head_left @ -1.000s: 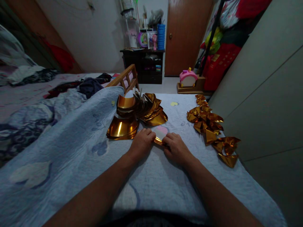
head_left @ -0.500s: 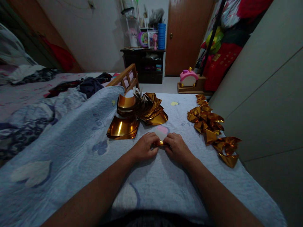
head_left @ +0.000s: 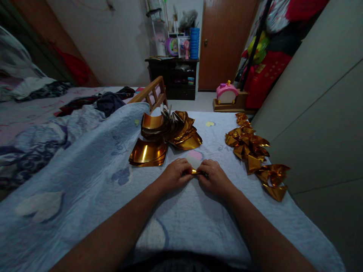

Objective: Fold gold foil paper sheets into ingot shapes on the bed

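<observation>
Between my two hands, low over the blue bedcover [head_left: 193, 211], is a narrow piece of gold foil paper [head_left: 194, 171]. My left hand [head_left: 178, 172] pinches its left end, and my right hand [head_left: 211, 174] grips the right end; fingers cover most of it. Beyond my left hand lie fanned stacks of flat gold foil sheets [head_left: 149, 152]. On the right edge of the cover sits a row of folded gold foil pieces [head_left: 249, 147], apart from my right hand.
A wooden rail [head_left: 150, 92] stands behind the stacks. At the left is a bed with rumpled clothes [head_left: 110, 102]. Farther back are a dark cabinet [head_left: 172, 81], a door [head_left: 224, 45] and a pink toy [head_left: 227, 92]. A pale panel [head_left: 320, 113] borders the right side.
The fingers of both hands have shifted slightly on the foil paper, which stays between them. The stacks and folded pieces lie as before.
</observation>
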### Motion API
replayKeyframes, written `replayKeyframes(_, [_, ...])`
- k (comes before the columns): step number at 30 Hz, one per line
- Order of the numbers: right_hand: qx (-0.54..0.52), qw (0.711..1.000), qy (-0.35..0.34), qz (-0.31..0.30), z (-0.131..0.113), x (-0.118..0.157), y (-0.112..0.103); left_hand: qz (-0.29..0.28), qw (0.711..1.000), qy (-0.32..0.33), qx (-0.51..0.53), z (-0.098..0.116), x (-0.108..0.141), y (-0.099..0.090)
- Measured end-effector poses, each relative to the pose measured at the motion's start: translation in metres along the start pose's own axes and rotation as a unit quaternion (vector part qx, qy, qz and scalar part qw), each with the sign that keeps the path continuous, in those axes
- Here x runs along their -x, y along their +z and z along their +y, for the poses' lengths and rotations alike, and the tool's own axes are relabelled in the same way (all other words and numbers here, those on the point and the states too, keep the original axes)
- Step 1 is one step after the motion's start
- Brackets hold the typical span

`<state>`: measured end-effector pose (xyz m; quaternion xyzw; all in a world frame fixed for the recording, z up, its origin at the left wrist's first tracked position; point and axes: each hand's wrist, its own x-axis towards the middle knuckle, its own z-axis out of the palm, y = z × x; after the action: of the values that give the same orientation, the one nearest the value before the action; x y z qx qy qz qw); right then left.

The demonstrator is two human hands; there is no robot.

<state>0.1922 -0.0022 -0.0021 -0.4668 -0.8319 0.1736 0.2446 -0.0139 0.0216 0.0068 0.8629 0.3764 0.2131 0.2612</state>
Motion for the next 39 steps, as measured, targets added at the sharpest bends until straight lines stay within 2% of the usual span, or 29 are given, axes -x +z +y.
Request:
replayKeyframes(8, [-0.016,1.000,-0.007,0.024,0.0051,-0.0002,0.0028,0.017,1.000,0.002,0.015,-0.0007,0.0014,0.0010])
replayKeyframes(12, [0.017,0.999,-0.020,0.044,0.0072,0.0002,0.0043,0.030,0.999,-0.002,0.010,-0.0002,0.0012,0.0028])
replayKeyframes(23, [0.065,0.997,-0.026,0.045,0.0060,-0.0005,0.0014,0.057,0.998,0.005,-0.014,0.0018,-0.0001,0.0054])
replayKeyframes(29, [0.023,0.999,-0.015,0.022,0.0050,0.0004,0.0028,0.031,0.999,-0.003,-0.013,0.0031,0.0007,0.0042])
replayKeyframes(39, [-0.029,1.000,0.002,0.009,0.0046,-0.0008,-0.0016,0.029,1.000,-0.004,0.000,0.0036,0.0002,0.0025])
